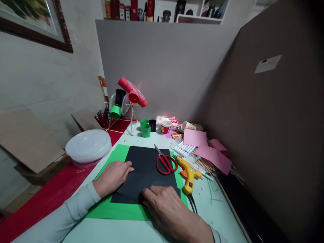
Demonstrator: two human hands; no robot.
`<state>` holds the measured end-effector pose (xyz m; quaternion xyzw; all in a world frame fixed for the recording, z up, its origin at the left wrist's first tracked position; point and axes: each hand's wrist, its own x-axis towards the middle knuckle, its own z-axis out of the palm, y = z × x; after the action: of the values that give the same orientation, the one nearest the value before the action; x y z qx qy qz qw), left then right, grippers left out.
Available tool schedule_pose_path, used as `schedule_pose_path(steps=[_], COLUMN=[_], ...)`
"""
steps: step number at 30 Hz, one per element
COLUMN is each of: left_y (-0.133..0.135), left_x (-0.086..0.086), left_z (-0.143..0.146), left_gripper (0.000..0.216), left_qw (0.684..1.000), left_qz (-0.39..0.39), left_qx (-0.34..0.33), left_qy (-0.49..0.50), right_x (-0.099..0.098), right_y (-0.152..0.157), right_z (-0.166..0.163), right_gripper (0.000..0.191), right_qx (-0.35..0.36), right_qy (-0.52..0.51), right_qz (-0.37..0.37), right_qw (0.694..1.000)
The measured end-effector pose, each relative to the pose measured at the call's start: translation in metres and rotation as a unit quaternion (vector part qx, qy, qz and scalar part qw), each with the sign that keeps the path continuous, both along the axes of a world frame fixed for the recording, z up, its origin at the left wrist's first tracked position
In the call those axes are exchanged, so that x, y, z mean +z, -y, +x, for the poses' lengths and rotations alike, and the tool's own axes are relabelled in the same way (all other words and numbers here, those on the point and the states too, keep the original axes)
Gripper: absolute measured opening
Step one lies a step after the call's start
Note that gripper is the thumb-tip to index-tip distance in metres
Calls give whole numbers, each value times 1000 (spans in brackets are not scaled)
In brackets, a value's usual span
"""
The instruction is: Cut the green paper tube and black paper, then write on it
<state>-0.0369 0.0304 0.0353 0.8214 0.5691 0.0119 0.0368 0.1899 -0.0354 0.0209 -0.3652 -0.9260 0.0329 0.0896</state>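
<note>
A black paper sheet [148, 165] lies on a green sheet [113, 209] on the pale table. My left hand [112, 175] rests on the black sheet's left edge, fingers curled together and pressing down. My right hand [169, 209] presses its near edge, where the paper looks folded over, fingers bent and close together. Red-handled scissors [165, 162] lie on the black sheet's right side. A yellow glue gun [188, 173] lies just right of it.
White markers [184, 149] and pink paper [207, 150] lie at the right. Green and black paper rings [146, 128], paper cups [165, 127] and a stick-and-cup model [126, 101] stand behind. A clear plastic lid [88, 145] sits left. Grey boards wall the back and right.
</note>
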Motion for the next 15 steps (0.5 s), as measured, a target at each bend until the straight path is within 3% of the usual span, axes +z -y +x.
schedule_pose_path(steps=[9,15], left_y=[-1,-1], left_x=[0,-18], left_z=[-5,-12], left_gripper=[24,26], left_qw=[1000,997], left_qz=[-7,9], left_qx=[-5,-25], left_qy=[16,79], right_x=[-1,-19], right_y=[-1,-9], right_z=[1,3], right_gripper=[15,19], right_qx=[1,58], right_qy=[11,-17], right_qz=[-30,70], right_qw=[999,996])
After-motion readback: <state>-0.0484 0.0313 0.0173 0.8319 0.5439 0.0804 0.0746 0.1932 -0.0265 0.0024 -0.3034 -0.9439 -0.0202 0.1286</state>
